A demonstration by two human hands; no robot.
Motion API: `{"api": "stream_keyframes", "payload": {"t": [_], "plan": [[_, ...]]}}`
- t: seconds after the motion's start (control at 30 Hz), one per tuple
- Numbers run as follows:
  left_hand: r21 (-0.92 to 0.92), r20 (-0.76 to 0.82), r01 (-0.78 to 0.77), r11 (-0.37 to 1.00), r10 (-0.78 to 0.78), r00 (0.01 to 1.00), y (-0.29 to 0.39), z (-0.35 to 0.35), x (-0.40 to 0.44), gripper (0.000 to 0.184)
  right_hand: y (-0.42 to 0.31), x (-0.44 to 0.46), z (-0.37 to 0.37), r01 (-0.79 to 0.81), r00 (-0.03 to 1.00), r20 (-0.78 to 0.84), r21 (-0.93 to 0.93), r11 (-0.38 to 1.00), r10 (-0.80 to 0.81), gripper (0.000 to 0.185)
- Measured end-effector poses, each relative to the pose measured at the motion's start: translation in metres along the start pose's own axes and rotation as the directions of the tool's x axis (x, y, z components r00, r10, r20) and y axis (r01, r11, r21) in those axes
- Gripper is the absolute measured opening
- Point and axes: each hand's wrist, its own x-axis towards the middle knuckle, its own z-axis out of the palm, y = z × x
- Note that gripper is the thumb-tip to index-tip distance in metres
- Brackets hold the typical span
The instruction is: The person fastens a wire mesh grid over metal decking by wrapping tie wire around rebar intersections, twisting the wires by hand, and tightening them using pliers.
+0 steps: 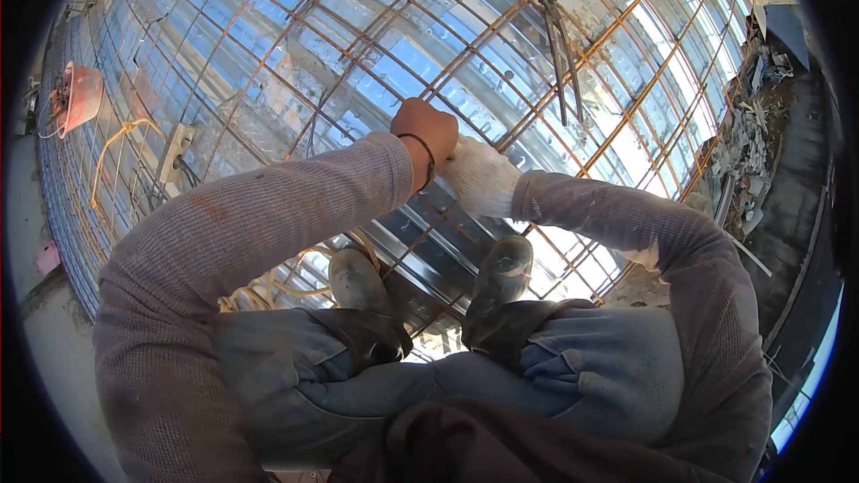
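My left hand (428,128), bare with a dark band at the wrist, is closed in a fist just above the rusty rebar mesh (501,139). Whatever it grips is hidden under the fingers. Pressed against it is my right hand (481,177) in a whitish work glove, its fingers curled in towards the left fist and partly covered by it. What the gloved fingers hold cannot be made out. Beyond them, a pair of long-handled nippers (562,58) rests on the mesh, handles towards me.
Corrugated metal decking (394,67) lies under the bars. My boots (497,279) stand on the mesh, with yellowish rope (268,291) beside the left one. A red bucket (82,97) and a grey block-like object (176,152) are at left. Debris (753,139) lines the right edge.
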Motion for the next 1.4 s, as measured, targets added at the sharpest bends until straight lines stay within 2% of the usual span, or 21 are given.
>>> {"api": "stream_keyframes", "payload": {"t": [0.03,0.1,0.17,0.2,0.3,0.4,0.5,0.6,0.77,0.83,0.87,0.9,0.93,0.97,1.0,1.03,1.07,1.13,1.17,1.23,1.4], "plan": [[-0.436,-0.116,0.08,0.896,-0.144,0.983,-0.011,0.008,-0.009,0.023,0.011,-0.014,-0.013,0.467,0.84,-0.144,-0.301,0.832,-0.524,0.016],[-0.372,-0.051,0.088,0.924,-0.115,0.992,-0.006,-0.007,-0.042,0.032,0.034,-0.03,-0.046,0.388,0.917,0.057,-0.342,0.855,-0.394,0.017],[-0.249,0.109,0.055,0.967,-0.028,0.994,0.0,0.0,-0.052,0.061,0.041,-0.022,-0.072,0.071,0.995,-0.053,-0.286,0.956,-0.089,0.015],[-0.272,0.139,0.024,0.962,0.015,0.99,0.004,0.012,-0.053,0.093,0.035,-0.009,-0.081,0.074,0.994,-0.052,-0.293,0.953,-0.093,0.015],[-0.103,0.124,0.028,0.994,-0.015,0.992,0.022,0.035,-0.055,0.106,0.015,0.05,-0.078,-0.01,0.988,-0.156,-0.152,0.988,-0.014,0.023],[-0.034,0.136,0.008,0.999,-0.003,0.991,0.025,0.041,-0.059,0.106,-0.024,0.09,-0.06,-0.032,0.971,0.211,-0.347,0.937,0.112,0.031],[0.041,0.066,-0.056,0.998,0.053,0.996,0.016,0.051,-0.057,0.1,-0.029,0.113,-0.031,0.083,0.918,0.361,-0.581,0.809,0.166,0.016],[0.053,0.187,-0.101,0.993,0.09,0.978,0.017,0.041,-0.059,0.071,-0.037,0.112,-0.027,0.152,0.904,0.402,-0.617,0.772,0.144,0.014],[0.124,0.153,-0.1,0.987,0.08,0.985,0.02,0.037,-0.066,0.075,-0.026,0.113,-0.013,-0.041,0.95,0.224,-0.603,0.797,0.218,0.012],[-0.04,0.03,0.018,0.999,-0.017,0.999,0.02,0.034,-0.074,0.094,-0.019,0.124,-0.016,-0.427,0.878,0.065,-0.339,0.838,0.474,0.012],[-0.038,0.036,0.018,0.999,-0.017,0.999,0.017,0.03,-0.073,0.094,-0.01,0.128,-0.02,-0.432,0.875,0.067,-0.337,0.837,0.479,0.012],[-0.053,0.08,0.021,0.998,-0.016,0.997,0.015,0.018,-0.079,0.101,0.0,0.129,-0.024,-0.051,0.95,0.22,-0.588,0.807,0.22,0.014],[-0.069,0.135,0.025,0.997,-0.016,0.991,0.011,0.013,-0.083,0.108,0.012,0.128,-0.025,0.343,0.898,0.44,-0.703,0.622,0.002,0.018],[-0.091,0.115,0.003,0.996,0.008,0.993,0.007,0.014,-0.08,0.108,0.027,0.133,-0.024,0.402,0.873,0.486,-0.663,0.631,-0.046,0.018],[-0.122,0.081,-0.02,0.992,0.03,0.996,0.001,0.017,-0.077,0.106,0.019,0.127,-0.03,0.014,0.946,0.284,-0.522,0.853,0.159,0.02],[-0.156,0.041,-0.042,0.987,0.049,0.998,-0.002,0.021,-0.075,0.104,0.004,0.121,-0.043,-0.367,0.903,0.132,-0.263,0.892,0.41,0.023],[-0.164,0.048,-0.042,0.986,0.051,0.998,-0.002,0.022,-0.074,0.104,-0.003,0.111,-0.051,-0.371,0.898,0.137,-0.268,0.889,0.417,0.023],[-0.219,0.024,-0.024,0.975,0.03,0.999,-0.002,0.022,-0.074,0.1,-0.007,0.09,-0.061,0.187,0.981,0.045,-0.492,0.85,-0.19,0.03],[-0.218,0.024,-0.03,0.976,0.036,0.999,-0.001,0.021,-0.075,0.1,-0.009,0.09,-0.062,0.183,0.981,0.041,-0.495,0.849,-0.187,0.03],[-0.219,-0.012,-0.037,0.975,0.036,0.999,-0.003,0.021,-0.074,0.094,-0.007,0.093,-0.058,0.521,0.852,0.332,-0.617,0.59,-0.405,0.034],[-0.26,0.071,-0.024,0.965,0.044,0.996,-0.006,0.013,-0.067,0.086,-0.003,0.095,-0.046,0.58,0.797,0.372,-0.689,0.434,-0.475,0.027]]}}
